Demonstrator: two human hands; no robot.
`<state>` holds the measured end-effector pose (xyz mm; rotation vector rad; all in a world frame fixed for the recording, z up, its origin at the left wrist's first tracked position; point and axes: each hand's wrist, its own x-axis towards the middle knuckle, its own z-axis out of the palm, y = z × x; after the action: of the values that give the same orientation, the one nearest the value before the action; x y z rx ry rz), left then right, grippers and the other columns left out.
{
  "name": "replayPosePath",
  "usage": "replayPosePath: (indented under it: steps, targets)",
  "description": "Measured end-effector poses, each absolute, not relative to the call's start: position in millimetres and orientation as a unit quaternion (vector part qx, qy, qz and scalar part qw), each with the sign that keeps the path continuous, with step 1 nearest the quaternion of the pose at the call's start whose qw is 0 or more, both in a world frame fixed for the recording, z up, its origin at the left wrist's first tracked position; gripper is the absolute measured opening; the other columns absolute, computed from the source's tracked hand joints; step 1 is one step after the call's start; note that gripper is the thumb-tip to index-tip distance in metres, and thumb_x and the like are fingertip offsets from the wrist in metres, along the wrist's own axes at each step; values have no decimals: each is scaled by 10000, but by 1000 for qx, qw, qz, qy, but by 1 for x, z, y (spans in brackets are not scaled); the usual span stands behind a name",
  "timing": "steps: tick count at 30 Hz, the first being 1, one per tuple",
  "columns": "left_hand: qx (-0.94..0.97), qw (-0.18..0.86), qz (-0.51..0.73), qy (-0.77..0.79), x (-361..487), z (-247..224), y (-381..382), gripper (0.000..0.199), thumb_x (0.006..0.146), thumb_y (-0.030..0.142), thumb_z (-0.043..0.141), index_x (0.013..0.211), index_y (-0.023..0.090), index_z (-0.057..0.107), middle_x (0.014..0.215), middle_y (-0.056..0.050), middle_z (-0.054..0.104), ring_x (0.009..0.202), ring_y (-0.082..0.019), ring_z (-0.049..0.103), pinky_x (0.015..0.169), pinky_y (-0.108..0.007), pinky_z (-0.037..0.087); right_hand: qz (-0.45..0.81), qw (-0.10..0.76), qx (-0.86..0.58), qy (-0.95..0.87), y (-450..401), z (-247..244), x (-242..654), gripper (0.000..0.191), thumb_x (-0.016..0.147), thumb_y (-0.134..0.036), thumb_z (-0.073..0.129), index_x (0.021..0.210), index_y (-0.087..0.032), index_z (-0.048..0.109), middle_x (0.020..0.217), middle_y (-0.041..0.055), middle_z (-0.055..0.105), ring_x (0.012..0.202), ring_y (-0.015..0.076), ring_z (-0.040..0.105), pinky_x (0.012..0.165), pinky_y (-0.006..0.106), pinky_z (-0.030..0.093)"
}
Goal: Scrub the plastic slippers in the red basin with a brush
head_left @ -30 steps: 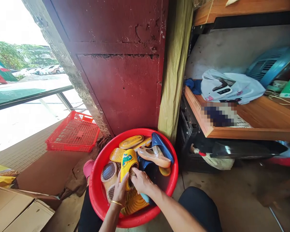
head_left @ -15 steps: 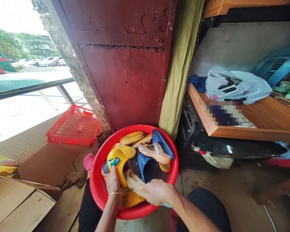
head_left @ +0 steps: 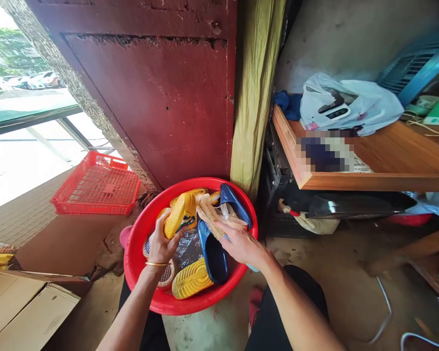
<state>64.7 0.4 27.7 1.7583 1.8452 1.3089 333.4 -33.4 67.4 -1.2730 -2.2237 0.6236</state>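
Observation:
My left hand (head_left: 162, 242) grips a yellow slipper (head_left: 176, 217), tilted on its side above the water in a red basin (head_left: 139, 293). In my right hand (head_left: 239, 243) is a scrub brush (head_left: 209, 214) with pale bristles, held just right of the slipper; part of its light blue handle shows under the palm. Below the brush, a dark blue slipper (head_left: 215, 261) leans in the basin. A yellow sole (head_left: 192, 280) lies at the near side. Another blue slipper (head_left: 234, 204) and a clear beige shoe (head_left: 234, 217), partly covered by my right hand, sit at the far right.
A red plastic crate (head_left: 95, 187) stands left of the basin, with a cardboard box (head_left: 25, 312) nearer me. Behind the basin rises a dark red door (head_left: 168, 107). To the right, a wooden tray (head_left: 406, 151) bears a white plastic bag (head_left: 351, 105).
The yellow slipper has been raised and turned over onto its side by my left hand. The brush has come out of its opening and moved up. The camera view has shifted right and down.

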Motion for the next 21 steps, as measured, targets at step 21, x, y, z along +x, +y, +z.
replayPosePath:
  steps: [21]
  targets:
    - [414,472,605,490,143,60,50,617,832,704,634,1143,174,683,1039,-94,775,898,-234,742,775,-345,616,206,348,-536,-741,-25,78,346,560,1019,-219,478,1576,-166,436,1375,134,700,1198,257,702,1047,371,535]
